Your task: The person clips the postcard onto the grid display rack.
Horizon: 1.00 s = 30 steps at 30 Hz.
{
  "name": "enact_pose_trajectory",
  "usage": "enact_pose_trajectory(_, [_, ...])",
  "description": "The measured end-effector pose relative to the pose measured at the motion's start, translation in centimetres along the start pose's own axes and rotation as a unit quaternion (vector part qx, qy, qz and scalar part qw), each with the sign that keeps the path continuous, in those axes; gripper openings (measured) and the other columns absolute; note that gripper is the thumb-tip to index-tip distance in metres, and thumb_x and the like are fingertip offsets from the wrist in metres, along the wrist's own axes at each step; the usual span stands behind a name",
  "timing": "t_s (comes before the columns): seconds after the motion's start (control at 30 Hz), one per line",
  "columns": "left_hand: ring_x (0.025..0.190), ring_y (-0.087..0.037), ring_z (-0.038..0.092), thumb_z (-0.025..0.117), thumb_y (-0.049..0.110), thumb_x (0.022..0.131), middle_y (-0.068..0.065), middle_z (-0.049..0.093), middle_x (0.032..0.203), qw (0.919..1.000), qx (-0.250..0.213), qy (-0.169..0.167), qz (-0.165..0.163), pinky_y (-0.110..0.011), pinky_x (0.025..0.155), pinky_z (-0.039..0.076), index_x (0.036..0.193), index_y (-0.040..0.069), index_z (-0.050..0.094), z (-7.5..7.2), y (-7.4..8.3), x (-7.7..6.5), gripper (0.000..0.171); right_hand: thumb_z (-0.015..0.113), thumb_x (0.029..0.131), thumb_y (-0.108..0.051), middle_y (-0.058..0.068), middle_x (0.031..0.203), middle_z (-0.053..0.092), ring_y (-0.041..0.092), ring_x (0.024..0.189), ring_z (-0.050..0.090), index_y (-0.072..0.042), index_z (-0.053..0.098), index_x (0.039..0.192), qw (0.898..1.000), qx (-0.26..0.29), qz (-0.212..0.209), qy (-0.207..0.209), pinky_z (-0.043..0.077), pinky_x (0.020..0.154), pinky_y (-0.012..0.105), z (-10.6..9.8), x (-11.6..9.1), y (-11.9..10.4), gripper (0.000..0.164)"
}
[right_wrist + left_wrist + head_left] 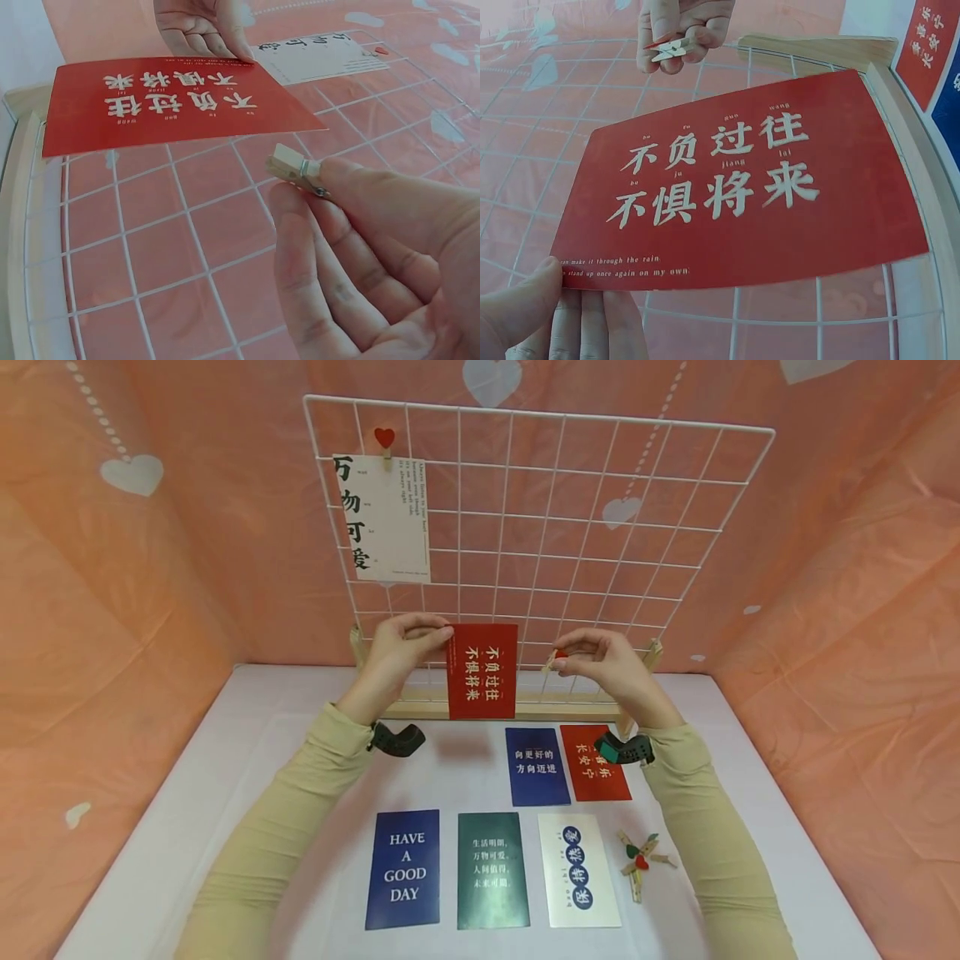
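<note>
Red card [482, 672], clip [294, 169], pinched in separate hands [397, 653] [602, 662]

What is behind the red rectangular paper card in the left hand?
A white wire grid, visible around the red card; the part directly covered cannot be seen.

Left sleeve [283, 827]: long, pale beige, creased
Right sleeve [714, 827]: matching beige, rumpled near the cuff
Left wrist device [399, 740]: dark, curved, blocky
Right wrist device [628, 749]: dark, bent, with a green patch
Left hand [401, 648]: bare
Right hand [604, 660]: bare
</note>
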<state>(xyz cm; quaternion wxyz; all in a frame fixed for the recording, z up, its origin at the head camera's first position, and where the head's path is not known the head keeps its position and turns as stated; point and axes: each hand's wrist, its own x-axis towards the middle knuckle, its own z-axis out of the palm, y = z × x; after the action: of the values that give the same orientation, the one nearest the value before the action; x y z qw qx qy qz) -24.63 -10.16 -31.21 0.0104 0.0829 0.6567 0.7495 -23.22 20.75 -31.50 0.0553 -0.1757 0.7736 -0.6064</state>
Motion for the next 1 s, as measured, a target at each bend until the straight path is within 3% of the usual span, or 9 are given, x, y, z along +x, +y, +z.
enact_pose_trajectory(0.23, [0.086,-0.018,0.064,0.070,0.011,0.088,-0.006,0.068,0.093,0.9999,0.007,0.003,0.009,-0.047,0.094,0.048,0.103,0.001,0.066,0.4,0.7,0.4,0.018,0.069,0.089,-0.009,0.012,0.102,0.068,0.031,0.094,0.066,0.007,0.059,0.116,1.000,0.021,-0.018,-0.004,0.053,0.086,0.033,-0.1,0.6,-0.8,0.033])
enact_pose_trajectory(0.37, [0.088,-0.019,0.064,0.070,0.010,0.088,-0.007,0.067,0.094,0.9999,-0.005,0.003,0.013,-0.045,0.093,0.049,0.102,0.001,0.066,0.7,1.2,0.4,0.017,0.070,0.088,-0.010,0.013,0.102,0.068,0.031,0.095,0.066,0.005,0.060,0.114,1.000,0.019,-0.024,0.000,0.053,0.088,0.039,-0.1,0.7,-1.4,0.031])
enact_pose_trajectory(0.53, [0.089,-0.020,0.064,0.069,0.008,0.089,-0.009,0.067,0.095,0.9995,-0.017,0.005,0.024,-0.040,0.090,0.052,0.100,0.002,0.067,0.9,1.7,0.4,0.013,0.071,0.088,-0.011,0.014,0.102,0.068,0.031,0.094,0.066,0.000,0.063,0.110,0.999,0.007,-0.032,0.007,0.053,0.087,0.038,-0.1,1.1,-2.2,0.026])
enact_pose_trajectory(0.87, [0.093,-0.021,0.063,0.068,0.010,0.090,-0.009,0.067,0.100,0.9986,0.017,0.008,0.050,-0.035,0.085,0.054,0.103,0.002,0.067,1.3,2.8,0.4,0.015,0.072,0.087,-0.010,0.011,0.099,0.068,0.022,0.089,0.067,0.004,0.062,0.109,0.999,0.006,-0.049,0.009,0.053,0.084,0.034,0.0,1.7,-3.6,0.028])
enact_pose_trajectory(1.0, [0.093,-0.020,0.063,0.068,0.009,0.090,-0.009,0.067,0.101,0.9981,0.020,0.013,0.057,-0.038,0.087,0.053,0.103,0.001,0.067,1.4,3.2,0.5,0.016,0.072,0.087,-0.008,0.012,0.099,0.068,0.024,0.090,0.067,0.004,0.063,0.110,0.998,0.017,-0.054,0.007,0.053,0.087,0.034,0.0,1.9,-4.1,0.027])
